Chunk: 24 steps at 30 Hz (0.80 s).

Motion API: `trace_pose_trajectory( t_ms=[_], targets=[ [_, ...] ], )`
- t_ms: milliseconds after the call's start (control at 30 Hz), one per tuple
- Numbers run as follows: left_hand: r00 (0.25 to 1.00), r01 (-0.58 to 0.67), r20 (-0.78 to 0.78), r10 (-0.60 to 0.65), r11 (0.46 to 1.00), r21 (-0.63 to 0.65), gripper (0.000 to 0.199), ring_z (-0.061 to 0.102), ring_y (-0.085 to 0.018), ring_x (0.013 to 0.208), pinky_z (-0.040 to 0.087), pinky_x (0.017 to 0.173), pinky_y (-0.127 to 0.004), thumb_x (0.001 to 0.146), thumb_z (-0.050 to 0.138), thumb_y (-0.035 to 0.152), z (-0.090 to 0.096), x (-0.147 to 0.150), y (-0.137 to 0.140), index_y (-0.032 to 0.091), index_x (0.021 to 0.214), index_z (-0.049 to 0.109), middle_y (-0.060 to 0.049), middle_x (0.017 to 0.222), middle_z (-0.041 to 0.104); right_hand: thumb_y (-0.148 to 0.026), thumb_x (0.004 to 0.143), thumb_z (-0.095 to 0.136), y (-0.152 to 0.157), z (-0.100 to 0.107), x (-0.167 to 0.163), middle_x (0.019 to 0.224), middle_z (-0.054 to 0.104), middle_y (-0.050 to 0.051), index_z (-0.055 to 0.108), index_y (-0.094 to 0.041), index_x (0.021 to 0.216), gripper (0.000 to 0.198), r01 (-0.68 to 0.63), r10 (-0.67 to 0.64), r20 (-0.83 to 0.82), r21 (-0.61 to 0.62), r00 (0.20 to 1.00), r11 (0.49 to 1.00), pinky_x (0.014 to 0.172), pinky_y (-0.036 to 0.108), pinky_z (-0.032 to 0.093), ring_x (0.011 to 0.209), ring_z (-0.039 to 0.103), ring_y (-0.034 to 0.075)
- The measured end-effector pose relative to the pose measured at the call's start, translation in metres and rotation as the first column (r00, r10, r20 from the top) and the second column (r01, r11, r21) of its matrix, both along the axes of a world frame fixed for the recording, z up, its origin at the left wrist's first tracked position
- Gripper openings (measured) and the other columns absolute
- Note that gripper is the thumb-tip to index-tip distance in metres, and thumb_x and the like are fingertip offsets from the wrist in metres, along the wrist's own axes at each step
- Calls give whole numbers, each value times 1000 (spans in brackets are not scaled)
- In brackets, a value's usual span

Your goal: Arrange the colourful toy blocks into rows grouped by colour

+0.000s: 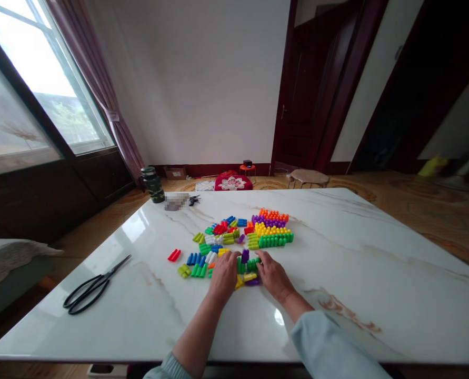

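Note:
Between my two hands is a short row of green peg-shaped plastic blocks [251, 265], with a purple block [245, 256] standing at its far side. My left hand [223, 275] is closed at the row's left end, its fingertips partly hidden. My right hand [274, 275] pinches the right end with thumb and fingers. Just below lie a yellow block [250, 277] and a purple block [252, 282]. Beyond my right hand stand joined rows in green [276, 240], yellow [271, 230], purple [269, 222] and orange [274, 215].
Loose blue blocks [193, 258], red blocks [174, 255] and other colours lie left of and beyond my hands. Black-handled scissors [96, 287] rest on the marble-patterned table [147, 326] at left. A camouflage flask [152, 185] and small pliers [193, 200] are at the far left corner.

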<state>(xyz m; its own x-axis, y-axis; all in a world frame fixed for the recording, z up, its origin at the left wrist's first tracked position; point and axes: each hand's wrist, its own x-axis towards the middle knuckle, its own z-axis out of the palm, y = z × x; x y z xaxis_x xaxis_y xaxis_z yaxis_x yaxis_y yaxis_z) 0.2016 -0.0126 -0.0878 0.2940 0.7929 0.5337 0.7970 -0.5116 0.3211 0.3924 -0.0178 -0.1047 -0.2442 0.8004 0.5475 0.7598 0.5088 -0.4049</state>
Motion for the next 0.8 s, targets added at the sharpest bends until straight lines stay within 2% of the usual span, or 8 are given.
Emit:
trace_pose_trajectory(
  t_ms=[133,200,300,367,433,500,600,800],
  targets=[
    [991,-111,89,104,991,71,26,60,-19,83,48,75,-30,94,39,11,-1,-3,1,19,107,60,-6,90,60,-14,92,40,-1,1,-1,112,66,10,52,-17,125,35,0,1,29,-27,1000,1000,87,34,55,101,66,21],
    [986,-101,142,89,991,83,26,58,-17,82,48,74,-28,94,38,11,-1,-3,1,20,103,61,-6,91,59,-12,91,41,-2,4,-1,116,64,10,47,-17,133,43,-8,9,32,-30,999,1000,89,34,55,105,65,21],
    [985,83,148,-90,995,50,24,58,-16,83,48,76,-27,95,40,13,2,-2,-1,20,99,62,-5,91,58,-10,90,43,-5,10,0,130,57,10,33,-21,146,58,-63,64,54,-16,996,998,94,35,53,116,59,21],
    [965,223,140,-222,975,12,22,58,-16,87,49,80,-28,95,42,16,4,-1,-3,21,100,63,-5,93,59,-12,91,43,-7,14,-1,135,54,9,29,-26,149,61,-99,100,91,-20,991,995,94,35,53,120,56,21],
    [944,300,155,-292,953,-31,22,58,-17,89,49,82,-29,96,44,20,5,0,-4,21,104,64,-6,95,60,-14,92,44,-7,16,-2,129,57,8,38,-27,145,54,-111,116,122,-51,986,993,93,34,53,116,58,21],
    [933,326,188,-309,942,-73,22,58,-17,89,49,83,-29,97,44,22,5,-1,-5,21,106,64,-6,95,61,-15,93,46,-7,18,-3,117,62,6,52,-26,130,39,-104,116,134,-95,984,990,89,32,54,105,63,20],
    [935,298,228,-272,950,-89,25,59,-17,92,49,84,-29,96,42,20,3,-2,-3,21,108,64,-6,97,62,-15,92,47,-7,19,-4,104,63,5,61,-23,109,23,-75,91,121,-128,988,989,83,30,54,94,64,19],
    [972,45,228,-52,998,35,34,57,-19,95,49,84,-32,90,37,7,2,-5,0,20,97,67,-7,97,60,-11,90,49,-4,13,-2,101,62,6,57,-21,105,20,-42,45,25,-91,999,995,80,31,53,91,64,19]
  ],
)
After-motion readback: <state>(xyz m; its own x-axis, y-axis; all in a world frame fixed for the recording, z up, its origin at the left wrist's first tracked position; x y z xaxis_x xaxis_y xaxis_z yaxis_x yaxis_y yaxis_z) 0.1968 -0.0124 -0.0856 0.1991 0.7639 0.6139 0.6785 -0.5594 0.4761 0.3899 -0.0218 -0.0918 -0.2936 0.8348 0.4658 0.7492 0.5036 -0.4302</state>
